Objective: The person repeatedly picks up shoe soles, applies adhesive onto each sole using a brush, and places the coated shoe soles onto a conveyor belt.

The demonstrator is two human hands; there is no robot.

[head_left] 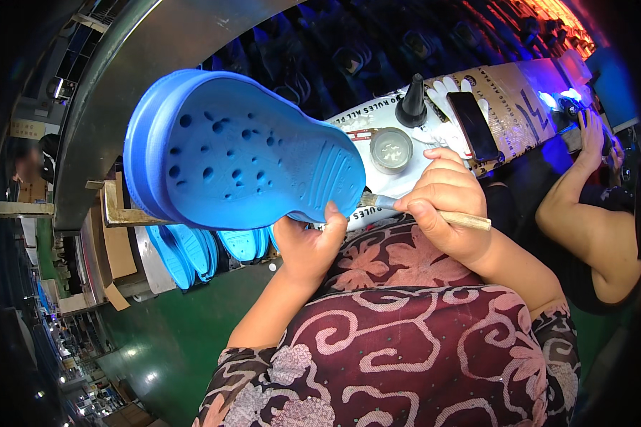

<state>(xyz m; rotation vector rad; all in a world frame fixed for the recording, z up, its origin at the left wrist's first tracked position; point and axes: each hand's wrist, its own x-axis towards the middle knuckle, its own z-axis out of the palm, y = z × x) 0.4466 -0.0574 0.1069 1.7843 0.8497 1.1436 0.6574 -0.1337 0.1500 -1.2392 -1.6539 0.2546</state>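
Patterned maroon cloth on the person's lap (406, 341) fills the near foreground of the head view, with both forearms rising from it.

Left hand (308, 245) is closed on the heel end of a blue clog (242, 146), thumb pressed up against its edge. It holds the clog raised and tipped so the holed face turns toward the camera, likely to bring the rim within reach of the brush. Most of the clog sits up and left of that hand, with only the heel edge in its grip.

Right hand (445, 203) is curled tight around a thin wooden brush (424, 212), held like a pen. The bristle end points left and meets the clog's heel edge, just beside the left thumb, so the two hands work close together.

Farther off, a bench (506, 92) covered with cardboard carries a small round tin (391, 149), a black cone-shaped nozzle (412, 103), a white glove (445, 96) and a dark phone (473, 124). The tin stands near the right hand, perhaps for dipping.

Lower left, more blue soles (192, 249) stand stacked on edge beyond a green floor (164, 334).

Far right, another person's arm (584, 213) reaches up toward the bench.
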